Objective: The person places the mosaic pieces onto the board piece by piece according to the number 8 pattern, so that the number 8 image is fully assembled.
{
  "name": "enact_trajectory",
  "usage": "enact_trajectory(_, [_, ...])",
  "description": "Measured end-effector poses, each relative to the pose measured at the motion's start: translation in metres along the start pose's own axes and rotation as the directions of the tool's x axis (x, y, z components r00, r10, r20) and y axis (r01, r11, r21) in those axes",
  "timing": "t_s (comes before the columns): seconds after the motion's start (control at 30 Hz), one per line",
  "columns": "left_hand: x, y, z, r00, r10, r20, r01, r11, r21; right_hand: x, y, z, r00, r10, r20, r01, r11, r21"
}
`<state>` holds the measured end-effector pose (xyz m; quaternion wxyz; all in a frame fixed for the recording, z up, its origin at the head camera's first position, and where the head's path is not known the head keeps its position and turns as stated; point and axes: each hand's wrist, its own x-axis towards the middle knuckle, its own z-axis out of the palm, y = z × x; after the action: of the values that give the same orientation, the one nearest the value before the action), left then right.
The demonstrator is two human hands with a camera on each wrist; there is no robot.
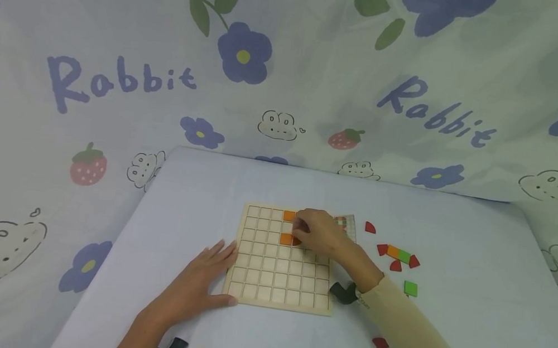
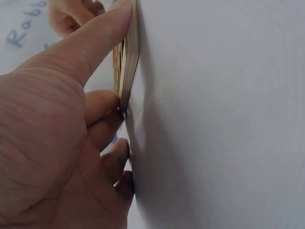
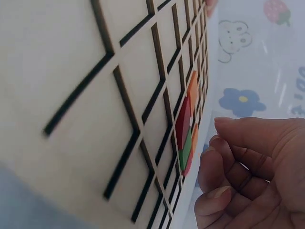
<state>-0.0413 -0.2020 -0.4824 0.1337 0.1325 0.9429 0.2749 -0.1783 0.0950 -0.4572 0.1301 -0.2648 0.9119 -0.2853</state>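
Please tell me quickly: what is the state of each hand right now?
Left hand: open, touching the edge of the gridded board.
Right hand: curled above the board; whether it holds anything cannot be told.

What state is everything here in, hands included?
Board: flat, partly filled
Left hand: touching the board's edge
Right hand: over the board, fingers bent; grip unclear
Two orange squares: set in the board
Loose red wedges: on the table
Loose green squares: on the table
Loose orange square: on the table
Card: partly hidden by right hand
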Motion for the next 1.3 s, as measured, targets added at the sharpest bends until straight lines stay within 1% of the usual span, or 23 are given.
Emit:
enact_trajectory(0.07, [0.0, 0.0, 0.0, 1.0, 0.004, -0.002, -0.004, 1.0, 0.004, -0.006, 0.002, -0.004, 1.0, 0.025, -0.011, -0.025, 1.0, 0.0])
enact_trajectory(0.27, [0.0, 0.0, 0.0, 1.0, 0.016, -0.003, -0.016, 1.0, 0.019, -0.024, 0.012, -0.017, 0.996, 0.088, -0.007, -0.088, 0.996, 0.002])
enact_trajectory(0.4, [0.001, -0.001, 0.001, 1.0, 0.023, 0.001, -0.023, 1.0, 0.019, -0.037, 0.02, -0.023, 0.995, 0.098, -0.002, -0.098, 0.995, -0.031])
enact_trajectory(0.6, [0.001, 0.0, 0.001, 1.0, 0.025, -0.001, -0.025, 1.0, 0.006, -0.061, 0.031, -0.03, 0.996, 0.088, 0.006, -0.087, 0.993, -0.077])
enact_trajectory(0.8, [0.0, 0.0, 0.0, 1.0, 0.02, -0.003, -0.02, 1.0, 0.006, -0.091, 0.045, -0.039, 0.994, 0.103, 0.027, -0.101, 0.992, -0.07])
enact_trajectory(0.93, [0.0, 0.001, -0.002, 1.0, 0.019, -0.002, -0.019, 1.0, 0.003, -0.112, 0.053, -0.048, 0.986, 0.158, 0.046, -0.154, 0.985, -0.081])
enact_trajectory(1.1, [0.0, 0.002, -0.002, 1.0, 0.015, 0.003, -0.015, 1.0, 0.002, -0.134, 0.064, -0.057, 0.967, 0.252, 0.043, -0.247, 0.964, -0.095])
enact_trajectory(1.2, [0.001, 0.002, -0.002, 1.0, 0.015, 0.005, -0.015, 1.0, 0.007, -0.146, 0.071, -0.061, 0.958, 0.283, 0.049, -0.277, 0.956, -0.096])
enact_trajectory(1.3, [0.002, 0.001, -0.001, 1.0, 0.016, 0.006, -0.016, 1.0, 0.012, -0.159, 0.076, -0.065, 0.949, 0.306, 0.078, -0.299, 0.95, -0.09])
